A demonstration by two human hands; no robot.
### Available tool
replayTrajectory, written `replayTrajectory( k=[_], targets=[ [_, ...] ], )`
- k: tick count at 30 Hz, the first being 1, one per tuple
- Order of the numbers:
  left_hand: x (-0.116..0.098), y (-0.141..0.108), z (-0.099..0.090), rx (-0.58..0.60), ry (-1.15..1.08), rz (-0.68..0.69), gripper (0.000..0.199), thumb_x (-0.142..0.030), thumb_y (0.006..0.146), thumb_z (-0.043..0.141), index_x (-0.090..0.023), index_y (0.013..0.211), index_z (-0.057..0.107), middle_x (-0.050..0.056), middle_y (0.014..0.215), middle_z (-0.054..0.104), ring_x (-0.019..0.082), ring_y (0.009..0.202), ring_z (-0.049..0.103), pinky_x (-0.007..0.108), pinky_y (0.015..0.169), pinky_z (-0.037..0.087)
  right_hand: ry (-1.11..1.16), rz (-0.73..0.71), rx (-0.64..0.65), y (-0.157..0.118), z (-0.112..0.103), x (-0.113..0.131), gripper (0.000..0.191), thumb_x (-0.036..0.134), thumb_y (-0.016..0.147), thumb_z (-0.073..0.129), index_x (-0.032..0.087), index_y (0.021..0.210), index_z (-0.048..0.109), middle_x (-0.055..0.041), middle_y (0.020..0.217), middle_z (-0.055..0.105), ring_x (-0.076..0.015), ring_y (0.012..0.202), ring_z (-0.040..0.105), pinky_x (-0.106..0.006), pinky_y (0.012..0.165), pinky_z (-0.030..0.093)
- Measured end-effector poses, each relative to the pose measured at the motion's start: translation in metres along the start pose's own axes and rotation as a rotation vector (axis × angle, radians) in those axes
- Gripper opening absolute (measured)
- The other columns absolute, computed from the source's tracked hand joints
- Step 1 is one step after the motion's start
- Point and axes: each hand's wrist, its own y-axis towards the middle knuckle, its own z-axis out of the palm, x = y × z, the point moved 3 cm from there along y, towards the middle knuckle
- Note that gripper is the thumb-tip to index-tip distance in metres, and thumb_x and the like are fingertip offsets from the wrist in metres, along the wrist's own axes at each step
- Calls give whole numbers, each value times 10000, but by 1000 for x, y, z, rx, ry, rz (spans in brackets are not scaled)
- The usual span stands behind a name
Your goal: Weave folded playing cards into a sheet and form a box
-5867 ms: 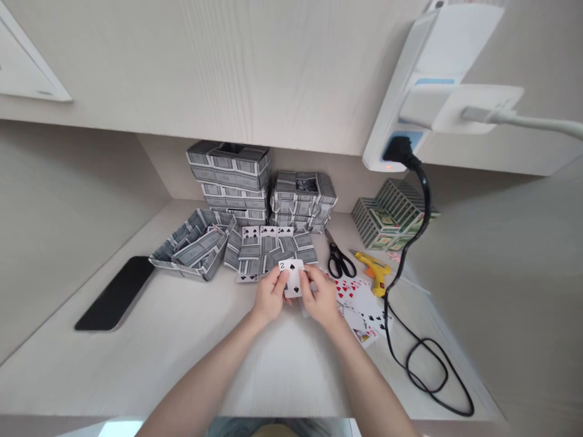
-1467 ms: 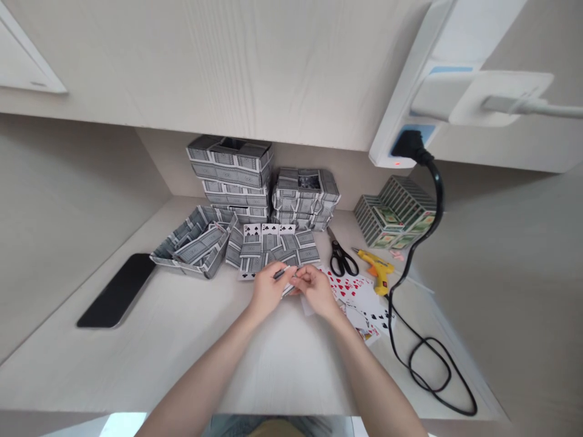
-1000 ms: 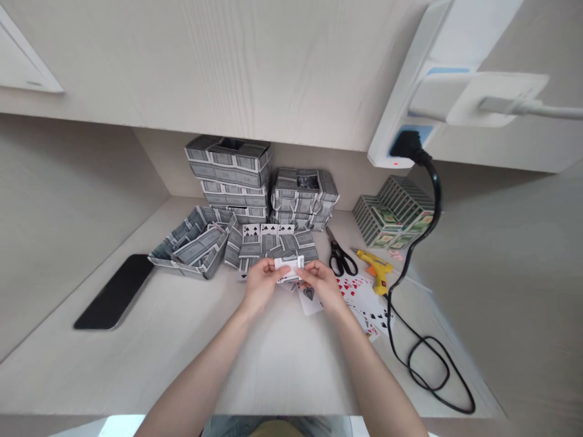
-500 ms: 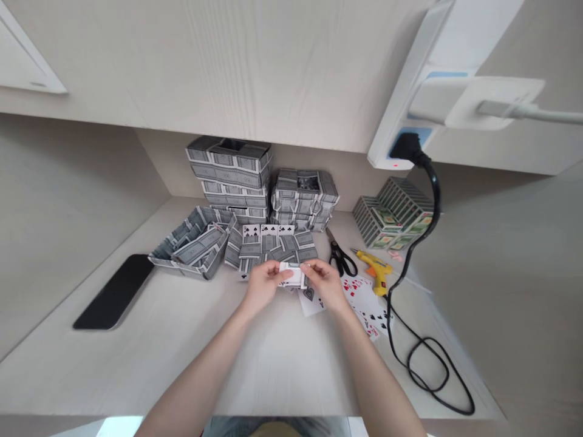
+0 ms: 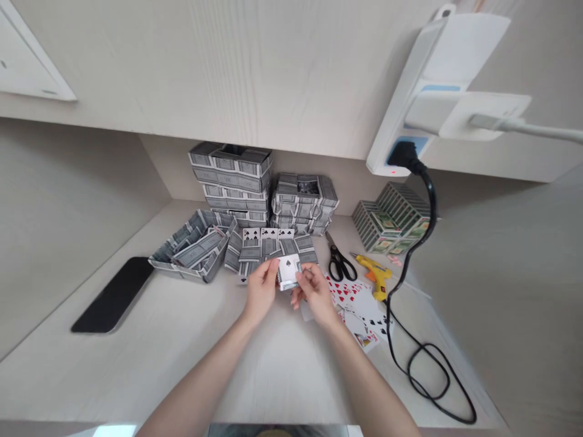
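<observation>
Head view: both hands meet over the near middle of the white desk (image 5: 286, 364)
Change: the folded card (image 5: 288, 270) shows a single spade, where a plain white face showed half a second ago; the card seems either turned or covered by another, so its handling looks unfinished
Left hand (image 5: 262, 290): fingers and thumb gripping the folded card at its left edge
Right hand (image 5: 315, 292): thumb and fingers pinching its lower right corner, where a patterned border shows
Card's place: one, raised between the hands, just in front of the grey card pieces (image 5: 250, 252)
Grey card pieces: overlapping, too many to count surely; three white ends with black suits show along the back
Woven tray (image 5: 182, 273): one, left of the pieces, holding more of them
Box stacks: two, the left stack (image 5: 232, 176) showing three tiers, the right stack (image 5: 298, 200) two
Loose cards (image 5: 362, 297): several, overlapping beside the right hand, exact number unclear
Tools: one pair of scissors (image 5: 334, 249), one yellow glue gun (image 5: 376, 272)
Phone (image 5: 113, 297): one, far left
</observation>
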Motion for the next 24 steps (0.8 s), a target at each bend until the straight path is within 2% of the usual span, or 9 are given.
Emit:
replayTrajectory(
  k=[3, 5, 9, 12, 19, 24],
  targets=[
    [3, 0, -1, -12, 52, 10, 336, -457, 772, 489, -152, 655, 567, -15, 561, 512, 97, 525, 443, 180, 455, 357, -24, 41, 30, -3, 5, -2, 437, 479, 708, 581, 222, 1005, 389, 93, 509, 526, -71, 271, 441, -158, 259, 314],
    [6, 0, 0, 1, 39, -17, 336, -465, 768, 489, -156, 646, 538, -21, 552, 491, 95, 512, 441, 177, 435, 351, -21, 36, 2, -3, 6, -3, 452, 472, 705, 585, 223, 1022, 381, 101, 498, 512, -60, 256, 409, -150, 248, 286],
    [13, -3, 7, 37, -106, -120, 318, -489, 769, 471, -176, 795, 522, -41, 565, 477, 82, 440, 430, 172, 360, 335, -22, -16, -63, -3, 10, -9, 427, 469, 721, 577, 238, 1012, 370, 100, 509, 503, -60, 280, 411, -155, 258, 307],
    [13, -6, 11, 31, -221, -159, 308, -461, 765, 484, -188, 906, 502, -54, 568, 485, 69, 403, 430, 164, 340, 336, -28, -24, -49, -5, 13, -15, 399, 475, 743, 555, 246, 997, 350, 95, 522, 525, -67, 279, 429, -161, 261, 309],
    [10, -14, 12, -1, -272, -215, 285, -420, 759, 469, -194, 933, 485, -81, 491, 459, 66, 292, 405, 170, 272, 328, -49, -4, -31, -8, 19, -18, 338, 538, 799, 431, 246, 922, 314, 125, 418, 473, -79, 245, 427, -146, 247, 273],
    [8, -16, 13, 15, -267, -184, 250, -390, 759, 471, -191, 910, 478, -84, 484, 464, 68, 281, 421, 170, 260, 347, -51, -9, -25, -7, 20, -16, 306, 519, 818, 401, 249, 929, 309, 130, 406, 466, -74, 241, 417, -139, 250, 279]
  ],
)
